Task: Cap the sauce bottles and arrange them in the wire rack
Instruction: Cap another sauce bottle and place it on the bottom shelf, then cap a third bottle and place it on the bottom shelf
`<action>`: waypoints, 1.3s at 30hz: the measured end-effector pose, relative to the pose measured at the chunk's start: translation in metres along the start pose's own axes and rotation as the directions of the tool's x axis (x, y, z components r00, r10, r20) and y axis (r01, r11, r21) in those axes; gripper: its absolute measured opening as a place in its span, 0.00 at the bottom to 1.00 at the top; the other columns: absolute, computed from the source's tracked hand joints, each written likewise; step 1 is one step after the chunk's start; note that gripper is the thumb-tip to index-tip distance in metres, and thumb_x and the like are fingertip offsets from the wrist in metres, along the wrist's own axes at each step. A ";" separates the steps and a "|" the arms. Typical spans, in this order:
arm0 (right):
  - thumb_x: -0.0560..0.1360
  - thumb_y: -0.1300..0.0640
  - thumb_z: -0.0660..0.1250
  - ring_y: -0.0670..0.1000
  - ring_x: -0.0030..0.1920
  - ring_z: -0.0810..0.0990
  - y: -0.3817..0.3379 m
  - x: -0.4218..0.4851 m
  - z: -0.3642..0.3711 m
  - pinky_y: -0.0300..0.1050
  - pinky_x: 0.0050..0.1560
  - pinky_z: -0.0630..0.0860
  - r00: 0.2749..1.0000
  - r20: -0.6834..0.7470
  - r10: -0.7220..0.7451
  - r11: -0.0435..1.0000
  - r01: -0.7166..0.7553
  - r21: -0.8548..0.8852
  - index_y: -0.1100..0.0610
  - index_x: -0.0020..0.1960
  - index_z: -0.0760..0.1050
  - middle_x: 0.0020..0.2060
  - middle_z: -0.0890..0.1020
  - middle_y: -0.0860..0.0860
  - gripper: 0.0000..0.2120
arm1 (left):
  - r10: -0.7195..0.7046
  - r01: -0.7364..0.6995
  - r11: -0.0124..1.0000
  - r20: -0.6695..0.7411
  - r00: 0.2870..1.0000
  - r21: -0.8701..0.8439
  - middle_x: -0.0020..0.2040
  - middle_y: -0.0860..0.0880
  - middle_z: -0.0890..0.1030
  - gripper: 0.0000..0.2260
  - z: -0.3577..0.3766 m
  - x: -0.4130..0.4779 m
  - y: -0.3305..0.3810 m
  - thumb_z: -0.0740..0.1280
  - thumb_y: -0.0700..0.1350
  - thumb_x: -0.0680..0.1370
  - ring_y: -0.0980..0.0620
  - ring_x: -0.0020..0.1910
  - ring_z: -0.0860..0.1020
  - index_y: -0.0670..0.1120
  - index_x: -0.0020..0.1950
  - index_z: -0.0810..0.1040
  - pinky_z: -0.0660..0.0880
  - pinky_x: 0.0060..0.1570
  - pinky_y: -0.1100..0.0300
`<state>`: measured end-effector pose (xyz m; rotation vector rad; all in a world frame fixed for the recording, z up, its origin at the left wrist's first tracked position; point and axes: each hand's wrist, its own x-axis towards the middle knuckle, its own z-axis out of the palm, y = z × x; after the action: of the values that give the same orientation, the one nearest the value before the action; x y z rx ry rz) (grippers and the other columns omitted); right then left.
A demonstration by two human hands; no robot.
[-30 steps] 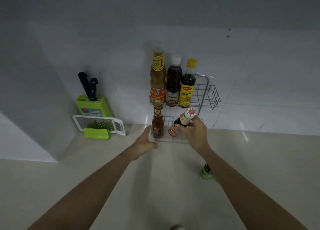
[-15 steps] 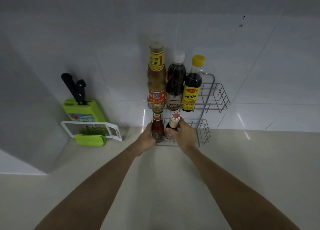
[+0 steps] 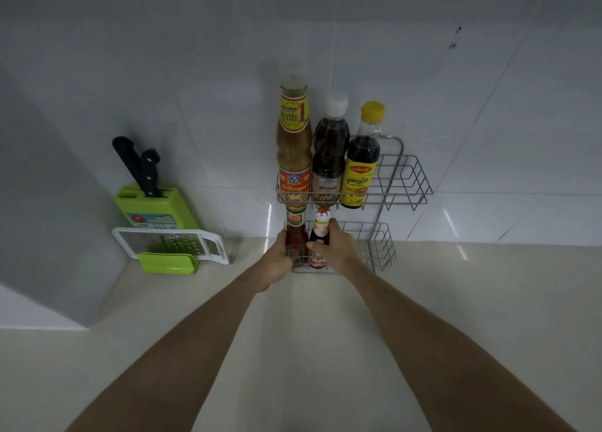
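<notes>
A two-tier wire rack [image 3: 411, 184] stands against the tiled wall. Its upper shelf holds a tall tan sauce bottle [image 3: 293, 145], a dark bottle with a white cap [image 3: 329, 151] and a dark bottle with a yellow cap [image 3: 361, 161]. On the lower shelf a red chili sauce bottle [image 3: 295, 236] stands at the left. Beside it a small dark bottle with a white-and-red cap [image 3: 320, 228] stands upright, with my right hand [image 3: 337, 249] wrapped around it. My left hand [image 3: 277, 262] grips the rack's lower left front corner, touching the red bottle.
A green knife block [image 3: 156, 203] with two black-handled knives stands at the left against the wall, and a white-framed grater [image 3: 169, 244] with a green base leans in front of it. The right halves of both rack shelves hold nothing. Pale countertop [image 3: 309, 350] stretches toward me.
My right hand has carried the small dark bottle from a tilt in front of the rack into the lower shelf, where it stands upright beside the red bottle. The camera moved closer.
</notes>
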<state>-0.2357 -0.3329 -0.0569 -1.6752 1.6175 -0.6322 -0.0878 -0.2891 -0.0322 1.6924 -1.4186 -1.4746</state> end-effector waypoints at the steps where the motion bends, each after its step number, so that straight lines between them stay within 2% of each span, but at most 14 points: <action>1: 0.73 0.58 0.72 0.59 0.58 0.78 0.000 -0.001 0.000 0.42 0.47 0.69 1.000 0.017 0.012 1.000 -0.012 0.013 0.63 0.63 0.66 0.58 0.79 0.59 0.24 | -0.003 0.003 1.000 -0.007 1.000 0.013 0.73 0.45 0.67 0.34 0.001 -0.003 0.002 0.58 0.28 0.74 0.51 0.66 0.67 0.47 0.77 0.54 0.66 0.65 0.56; 4: 0.74 0.63 0.68 0.60 0.61 0.76 0.001 -0.014 -0.002 0.43 0.48 0.70 1.000 0.007 0.015 0.996 -0.015 0.086 0.62 0.67 0.62 0.61 0.77 0.59 0.25 | 0.016 -0.014 0.999 -0.052 0.999 0.042 0.74 0.45 0.64 0.33 0.008 -0.014 0.002 0.59 0.29 0.77 0.50 0.70 0.65 0.45 0.78 0.50 0.60 0.61 0.63; 7: 0.76 0.61 0.66 0.58 0.62 0.75 0.004 -0.039 -0.011 0.42 0.52 0.68 0.998 -0.039 -0.053 0.996 0.056 0.073 0.62 0.71 0.60 0.63 0.76 0.59 0.26 | 0.060 -0.052 0.996 -0.127 0.990 0.068 0.76 0.48 0.63 0.34 0.015 -0.032 -0.007 0.59 0.30 0.77 0.48 0.74 0.62 0.49 0.79 0.51 0.59 0.61 0.65; 9: 0.77 0.61 0.65 0.57 0.65 0.73 0.011 -0.059 -0.017 0.44 0.58 0.69 0.987 -0.088 -0.131 0.989 0.136 0.051 0.62 0.72 0.61 0.65 0.75 0.58 0.25 | 0.090 -0.076 0.993 -0.158 0.983 0.090 0.77 0.50 0.63 0.34 0.021 -0.049 -0.017 0.60 0.31 0.76 0.50 0.74 0.62 0.52 0.78 0.54 0.59 0.61 0.66; 11: 0.76 0.65 0.64 0.56 0.67 0.71 0.019 -0.083 -0.023 0.48 0.65 0.69 0.977 -0.127 -0.174 0.982 0.182 0.057 0.60 0.71 0.63 0.67 0.74 0.56 0.24 | 0.114 -0.097 0.989 -0.157 0.981 0.111 0.77 0.51 0.63 0.34 0.030 -0.071 -0.028 0.60 0.32 0.76 0.51 0.74 0.62 0.52 0.78 0.55 0.59 0.61 0.67; 14: 0.75 0.71 0.61 0.55 0.62 0.76 0.030 -0.115 -0.032 0.42 0.62 0.71 0.964 -0.182 -0.195 0.975 0.210 0.067 0.59 0.67 0.69 0.62 0.77 0.55 0.22 | 0.135 -0.120 0.987 -0.140 0.981 0.107 0.76 0.52 0.64 0.32 0.044 -0.099 -0.048 0.62 0.33 0.76 0.53 0.74 0.63 0.52 0.77 0.59 0.60 0.62 0.66; 18: 0.75 0.72 0.59 0.50 0.59 0.78 0.051 -0.174 -0.035 0.37 0.58 0.73 0.960 -0.183 -0.211 0.975 0.219 0.026 0.58 0.63 0.73 0.59 0.79 0.53 0.19 | 0.159 -0.151 0.984 -0.087 0.983 0.095 0.73 0.53 0.68 0.29 0.071 -0.144 -0.078 0.62 0.32 0.75 0.56 0.72 0.65 0.52 0.74 0.65 0.61 0.64 0.65; 20: 0.74 0.72 0.59 0.49 0.56 0.80 0.069 -0.204 -0.031 0.37 0.55 0.74 0.960 -0.146 -0.241 0.971 0.239 -0.029 0.57 0.60 0.75 0.56 0.80 0.53 0.19 | 0.167 -0.163 0.982 -0.031 0.985 0.096 0.72 0.53 0.70 0.29 0.086 -0.165 -0.093 0.61 0.29 0.74 0.56 0.72 0.66 0.51 0.72 0.67 0.61 0.63 0.68; 24: 0.69 0.73 0.61 0.53 0.54 0.80 0.115 -0.259 -0.018 0.49 0.57 0.77 0.951 0.028 -0.309 0.935 0.308 -0.174 0.57 0.57 0.78 0.56 0.82 0.54 0.21 | 0.185 -0.204 0.973 0.163 0.969 0.110 0.72 0.52 0.70 0.34 0.114 -0.204 -0.118 0.59 0.26 0.68 0.59 0.72 0.65 0.49 0.72 0.68 0.61 0.60 0.80; 26: 0.68 0.69 0.62 0.55 0.60 0.77 0.135 -0.284 -0.013 0.42 0.63 0.70 0.951 0.174 -0.258 0.919 0.297 -0.259 0.56 0.61 0.77 0.61 0.79 0.53 0.23 | 0.194 -0.228 0.966 0.244 0.950 0.121 0.70 0.56 0.71 0.34 0.126 -0.220 -0.125 0.65 0.35 0.66 0.63 0.70 0.67 0.53 0.71 0.69 0.63 0.63 0.77; 28: 0.72 0.63 0.64 0.56 0.66 0.71 0.152 -0.303 -0.008 0.39 0.65 0.62 0.928 0.303 -0.218 0.892 0.316 -0.325 0.57 0.67 0.73 0.67 0.74 0.53 0.23 | 0.203 -0.246 0.961 0.279 0.939 0.126 0.65 0.61 0.74 0.32 0.139 -0.231 -0.130 0.69 0.42 0.64 0.70 0.65 0.70 0.58 0.67 0.69 0.66 0.62 0.74; 31: 0.73 0.60 0.66 0.57 0.66 0.71 0.168 -0.316 0.002 0.41 0.64 0.61 0.890 0.420 -0.179 0.831 0.365 -0.419 0.59 0.67 0.71 0.67 0.73 0.55 0.22 | 0.220 -0.249 0.958 0.192 0.956 0.141 0.59 0.62 0.76 0.28 0.158 -0.236 -0.141 0.73 0.41 0.69 0.72 0.57 0.74 0.62 0.63 0.69 0.70 0.58 0.72; 35: 0.72 0.58 0.68 0.58 0.60 0.73 0.180 -0.324 0.013 0.46 0.60 0.68 0.894 0.431 -0.122 0.818 0.337 -0.467 0.58 0.63 0.73 0.62 0.77 0.54 0.20 | 0.201 -0.209 0.964 0.063 0.978 0.163 0.56 0.54 0.80 0.26 0.168 -0.238 -0.145 0.74 0.47 0.67 0.53 0.56 0.79 0.55 0.64 0.73 0.75 0.60 0.54; 39: 0.74 0.60 0.63 0.59 0.57 0.74 0.184 -0.326 0.014 0.49 0.55 0.71 0.905 0.412 -0.109 0.787 0.331 -0.520 0.58 0.58 0.74 0.57 0.77 0.55 0.12 | 0.218 -0.215 0.961 0.001 0.976 0.172 0.55 0.50 0.79 0.27 0.173 -0.243 -0.142 0.73 0.46 0.65 0.50 0.55 0.78 0.53 0.63 0.73 0.75 0.57 0.54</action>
<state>-0.3738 -0.0018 -0.1656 -2.2937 1.4193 0.1099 -0.1635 0.0244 -0.1045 1.5834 -1.7038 -1.2460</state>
